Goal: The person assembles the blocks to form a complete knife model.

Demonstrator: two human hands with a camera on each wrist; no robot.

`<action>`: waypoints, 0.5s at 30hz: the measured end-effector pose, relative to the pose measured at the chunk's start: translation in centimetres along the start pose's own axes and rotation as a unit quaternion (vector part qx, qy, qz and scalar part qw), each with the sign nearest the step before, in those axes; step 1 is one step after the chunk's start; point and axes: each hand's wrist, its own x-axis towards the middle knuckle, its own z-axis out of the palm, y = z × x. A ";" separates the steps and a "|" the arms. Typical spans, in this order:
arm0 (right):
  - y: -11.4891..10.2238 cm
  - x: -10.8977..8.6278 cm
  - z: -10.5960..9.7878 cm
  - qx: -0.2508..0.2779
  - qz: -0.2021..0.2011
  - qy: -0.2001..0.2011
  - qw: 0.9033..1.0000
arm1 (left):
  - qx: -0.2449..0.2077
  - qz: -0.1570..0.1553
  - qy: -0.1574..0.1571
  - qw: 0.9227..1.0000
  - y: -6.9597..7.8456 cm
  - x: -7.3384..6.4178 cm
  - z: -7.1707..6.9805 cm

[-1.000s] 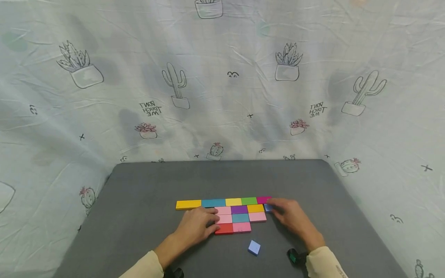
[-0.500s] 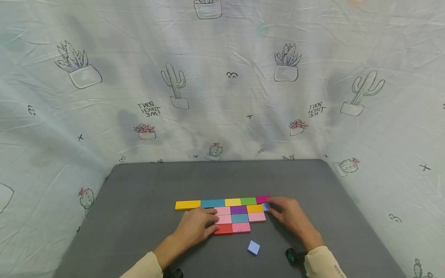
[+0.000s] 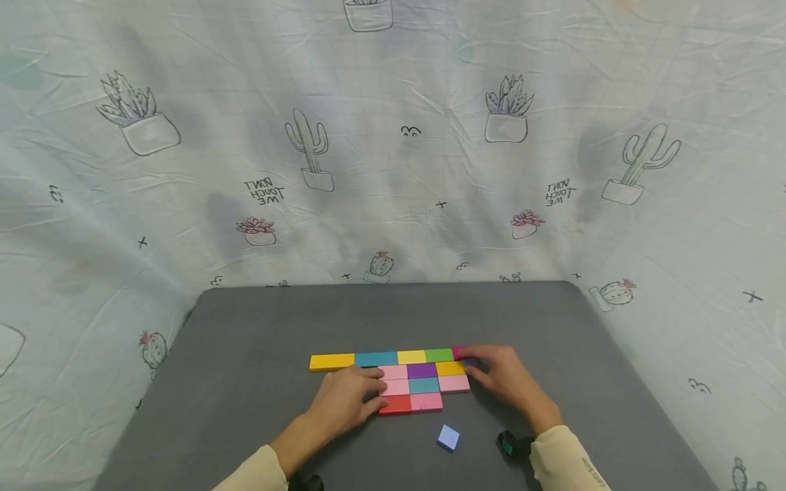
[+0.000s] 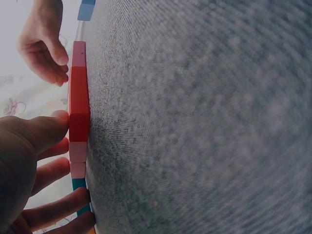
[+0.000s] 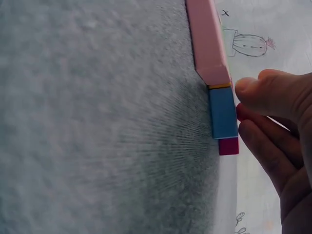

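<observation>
Flat coloured blocks lie on a grey table in stepped rows, with a yellow block (image 3: pixel 332 363) at the far row's left end. My left hand (image 3: pixel 350 395) rests its fingertips along the left ends of the nearer rows; its thumb touches the red block (image 4: pixel 79 100). At the right end, my right hand (image 3: pixel 506 375) covers most of the magenta block (image 3: pixel 456 353). Below its fingers, the right wrist view shows a blue block (image 5: pixel 223 113) closing the second row, beside the pink block (image 5: pixel 209 44). Those fingers are only slightly bent, touching the blocks from above.
A loose light-blue block (image 3: pixel 448 438) lies turned at an angle in front of the rows. The grey table (image 3: pixel 258 320) extends around the blocks. Behind it and at both sides hangs a white cloth (image 3: pixel 393 170) printed with cacti. A dark wrist device (image 3: pixel 510 444) sits under the right wrist.
The blue block at the second row's end has slid left against the yellow one. My right hand has shifted left over the row ends. My left hand stays in place.
</observation>
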 end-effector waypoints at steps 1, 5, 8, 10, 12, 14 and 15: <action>-0.1 0.0 0.0 0.000 0.003 -0.001 1.000 | 0.001 0.001 0.001 1.000 0.0 0.0 0.0; -0.2 -0.2 0.1 0.005 0.013 0.012 1.000 | -0.001 0.002 0.006 1.000 -0.1 0.0 0.0; -0.2 -0.8 0.0 0.027 0.024 0.046 0.998 | -0.003 0.002 0.005 1.000 -0.1 0.0 0.0; -0.4 -1.5 -0.1 0.058 0.039 0.068 0.995 | -0.003 0.000 0.002 1.000 -0.1 0.0 -0.1; -0.7 -2.5 -0.4 0.093 0.066 0.088 0.990 | -0.002 -0.001 -0.001 1.000 0.0 0.0 -0.1; -1.0 -3.8 -0.6 0.125 0.103 0.098 0.982 | -0.001 -0.002 -0.002 1.000 0.0 0.0 0.0; -1.2 -4.4 -0.8 0.141 0.121 0.100 0.977 | -0.001 -0.003 -0.002 1.000 0.0 0.0 0.0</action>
